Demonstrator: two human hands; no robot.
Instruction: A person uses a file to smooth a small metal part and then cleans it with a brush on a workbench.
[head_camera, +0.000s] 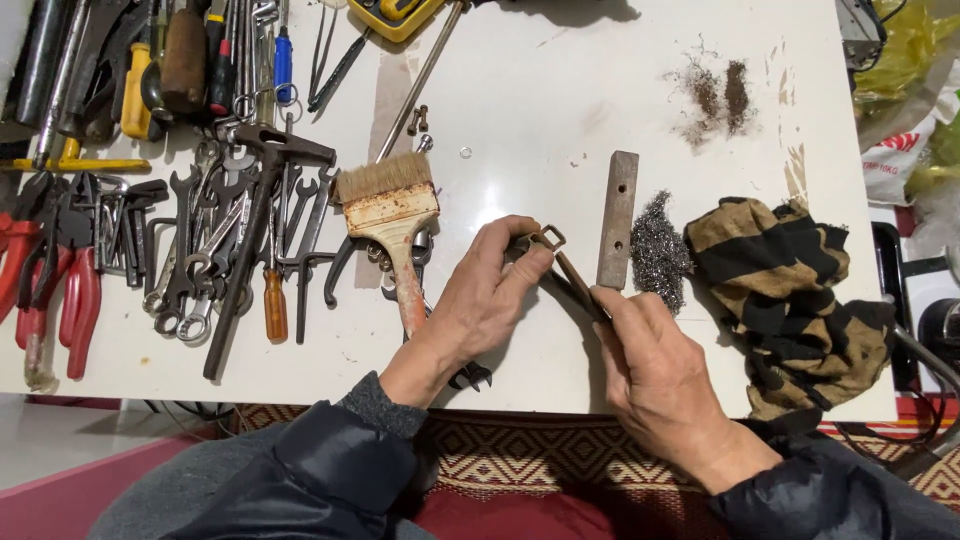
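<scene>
Two hands are meeting over a white table (560, 110), which is lying under everything else. Next in size, a brown and black striped rag (790, 290) is slumping at the right edge of the table, and a heap of spanners (215, 250) is spreading across the left side, with red-handled pliers (50, 280) lying beyond them. The left hand (485, 300) is curling its fingers around the upper end of a rusty metal tool (565, 265), its fingertips closing just below the tool's small square loop. The right hand (655, 375) is pinching the lower end of the same tool between thumb and fingers, so the tool is slanting between both hands, just above the table's near middle. A worn paintbrush (392, 215) with a rust-stained ferrule is lying just left of the left hand. A flat rusty bar (618, 218) with holes is resting near the tool, and a wad of steel wool (657, 250) is sitting between that bar and the rag. Brown dust (718, 95) is speckling the far right of the table.
</scene>
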